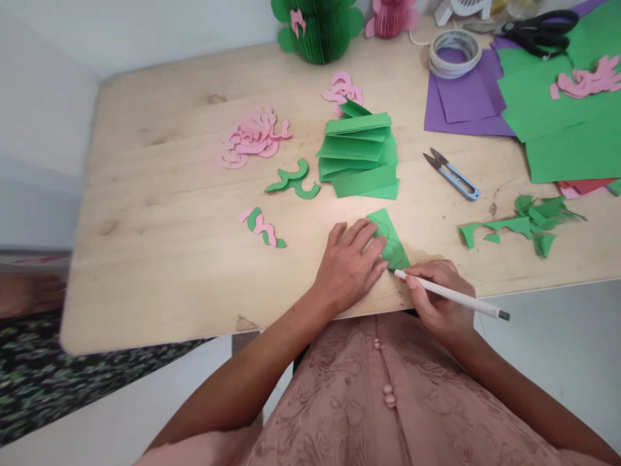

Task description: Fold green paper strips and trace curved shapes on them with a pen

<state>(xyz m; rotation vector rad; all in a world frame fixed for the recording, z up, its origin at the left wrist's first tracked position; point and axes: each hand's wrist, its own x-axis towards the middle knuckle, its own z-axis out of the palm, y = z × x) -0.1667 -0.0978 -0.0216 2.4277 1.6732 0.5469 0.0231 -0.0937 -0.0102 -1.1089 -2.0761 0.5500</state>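
My left hand (347, 265) lies flat with its fingers over the left side of a small green paper piece (396, 249), holding it against the table. Curved drawn lines show on the part of the paper not covered. A white pen (458, 296) with a dark end is gripped in my right hand (439, 298), its tip at the paper's lower edge by my left fingertips. Beyond the hands stands a pile of folded green paper strips (359, 155). Left of that lie green wavy cutouts (294, 178) and a pink-and-green wavy piece (263, 228).
Pink cutouts (255, 139) lie farther left. To the right are blue thread snips (453, 175), green scraps (528, 223), green sheets (572, 142), a tape roll (453, 68) and black scissors (538, 32). A green honeycomb paper figure (323, 32) stands at the back. Another person's hand (32, 293) shows far left.
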